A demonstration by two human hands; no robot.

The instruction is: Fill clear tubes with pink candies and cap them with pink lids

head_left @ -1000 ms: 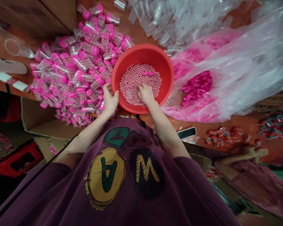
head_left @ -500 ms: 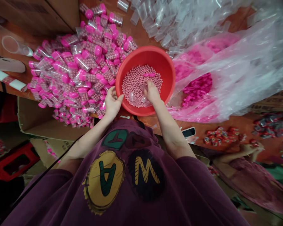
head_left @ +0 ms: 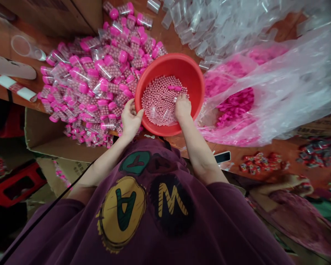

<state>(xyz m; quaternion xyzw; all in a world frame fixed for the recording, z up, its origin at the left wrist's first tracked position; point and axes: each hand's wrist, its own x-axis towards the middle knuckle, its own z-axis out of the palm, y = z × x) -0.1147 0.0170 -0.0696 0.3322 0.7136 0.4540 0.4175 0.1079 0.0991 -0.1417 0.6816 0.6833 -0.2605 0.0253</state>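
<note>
— Where are the two hands, please?
— The left hand (head_left: 131,118) is at the red bowl (head_left: 196,79), between eight and nine o'clock of its rim. The thumb lies on the rim and the fingers are bent at the outer side, so I would call it a light grasp. The right hand (head_left: 183,106) is inside, toward four o'clock, with its fingers bent down to the pink beads (head_left: 158,94). A small clear edge shows near its fingertips, but whether it grasps something I cannot tell.

— And what else is in the bowl?
— Some clear tubes (head_left: 166,117) lie on the beads near six o'clock, and a bright pink piece (head_left: 174,88) near one o'clock. Outside, the heap of capped tubes (head_left: 105,73) is at nine to ten o'clock, and the plastic bag (head_left: 281,95) at three.

— How would these things handle?
— The beads are probably light and hard, and they would roll away from a pinch; a scoop suits them better. The tubes look thin, stiff and rather slippery. I would take one around the middle, softly, because hard pressing may crack it. The bowl seems light, so the rim is the good place to hold.
</note>
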